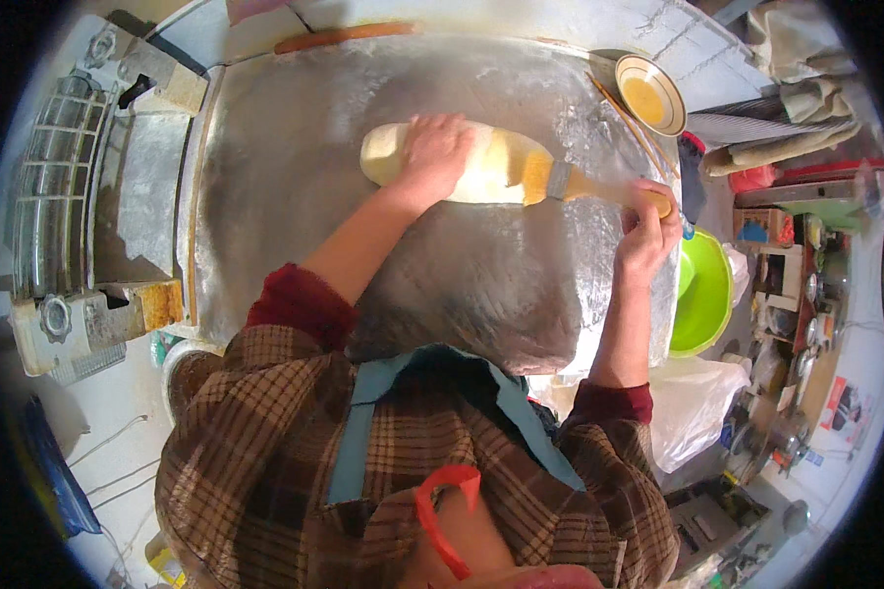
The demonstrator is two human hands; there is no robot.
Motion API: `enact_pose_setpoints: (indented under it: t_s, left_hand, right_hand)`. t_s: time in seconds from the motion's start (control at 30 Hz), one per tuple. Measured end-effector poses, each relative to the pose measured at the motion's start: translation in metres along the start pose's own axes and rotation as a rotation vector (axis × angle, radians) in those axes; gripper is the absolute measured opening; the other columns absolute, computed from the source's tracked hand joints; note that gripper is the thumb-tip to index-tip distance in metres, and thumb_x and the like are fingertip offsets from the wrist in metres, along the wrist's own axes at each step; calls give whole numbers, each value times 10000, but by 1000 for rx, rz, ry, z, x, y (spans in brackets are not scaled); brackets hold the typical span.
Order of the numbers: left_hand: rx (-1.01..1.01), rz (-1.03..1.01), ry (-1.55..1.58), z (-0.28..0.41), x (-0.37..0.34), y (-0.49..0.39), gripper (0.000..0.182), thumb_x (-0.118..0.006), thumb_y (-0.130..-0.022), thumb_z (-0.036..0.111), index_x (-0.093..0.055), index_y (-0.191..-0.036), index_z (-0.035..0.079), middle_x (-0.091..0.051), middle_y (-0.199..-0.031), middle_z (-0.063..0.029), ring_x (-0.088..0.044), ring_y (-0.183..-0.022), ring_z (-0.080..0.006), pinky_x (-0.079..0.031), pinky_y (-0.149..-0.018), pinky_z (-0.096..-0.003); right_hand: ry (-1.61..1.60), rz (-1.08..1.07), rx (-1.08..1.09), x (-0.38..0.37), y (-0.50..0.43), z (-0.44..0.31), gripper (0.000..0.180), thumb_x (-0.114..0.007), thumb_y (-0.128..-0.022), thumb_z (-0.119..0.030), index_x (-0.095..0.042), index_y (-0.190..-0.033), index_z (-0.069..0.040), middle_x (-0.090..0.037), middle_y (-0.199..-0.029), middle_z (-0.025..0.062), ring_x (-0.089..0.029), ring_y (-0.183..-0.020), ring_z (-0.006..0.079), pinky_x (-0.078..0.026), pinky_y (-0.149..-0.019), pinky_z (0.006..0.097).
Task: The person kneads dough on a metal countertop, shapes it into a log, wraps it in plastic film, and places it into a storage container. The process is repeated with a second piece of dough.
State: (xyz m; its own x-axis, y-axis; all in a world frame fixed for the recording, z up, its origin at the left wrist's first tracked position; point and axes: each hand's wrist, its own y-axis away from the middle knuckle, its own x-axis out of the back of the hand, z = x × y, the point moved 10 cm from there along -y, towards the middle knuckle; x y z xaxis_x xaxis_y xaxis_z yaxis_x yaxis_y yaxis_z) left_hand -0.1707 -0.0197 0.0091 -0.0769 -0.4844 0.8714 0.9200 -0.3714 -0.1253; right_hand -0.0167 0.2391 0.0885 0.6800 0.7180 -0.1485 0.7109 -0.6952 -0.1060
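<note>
A long piece of pale dough point(497, 166) lies across the metal-topped work table point(280, 162). My left hand point(438, 154) rests flat on it, left of its middle, with the palm down. In my right hand point(648, 221) is the wooden handle of a flat brush point(560, 180), whose bristles touch the right end of the dough. The dough looks yellower around the bristles. At the table's far right corner stands a bowl point(652, 96) with yellow liquid in it, beside thin wooden sticks point(630, 125).
A dough-rolling machine point(140, 191) adjoins the table's left edge. A wooden rolling pin point(342, 35) lies along the far edge. A green plastic basin point(703, 294) and a clear plastic bag point(696, 412) are at the right, near cluttered shelves point(788, 294).
</note>
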Motion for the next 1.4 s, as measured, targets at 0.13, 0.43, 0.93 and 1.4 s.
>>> enact_pose_setpoints:
  t_s: [0.13, 0.43, 0.93, 1.4]
  left_hand:
    - [-20, -411, -190, 48, -42, -28, 428, -351, -967, 311, -515, -1271, 58, -543, -1229, -159, -457, -1203, -314, -271, -1056, -508]
    - [-350, -259, -47, 72, -43, 2, 414, -385, -964, 292, -444, -1348, 149, -479, -1313, -121, -435, -1224, -313, -243, -1080, -547]
    - [16, 473, 271, -71, 34, 111, 558, -409, -936, 219, -274, -1432, 3, -285, -1459, -237, -297, -1342, -383, -195, -1121, -439]
    - [172, 455, 602, -91, 37, 111, 529, -358, -955, 225, -292, -1419, -19, -335, -1441, -200, -328, -1327, -323, -225, -1108, -390]
  right_hand:
    - [100, -30, -122, 20, -23, 25, 97, -597, -802, -123, -629, -819, -34, -550, -687, 5, -423, -528, 55, -315, -475, 192]
    - [-128, 394, 4, 70, -156, 78, 176, -557, -824, -116, -634, -896, 24, -584, -657, 83, -529, -511, 165, -387, -442, 271]
    - [951, -607, 616, -215, 84, 109, 523, -629, -825, -363, -540, -1177, 14, -508, -1208, 255, -427, -1187, 435, -269, -1050, 576]
    - [1024, -382, 705, -126, 84, 68, 859, -658, -803, -433, -263, -1430, 2, -277, -1467, 234, -237, -1372, 394, -161, -1124, 512]
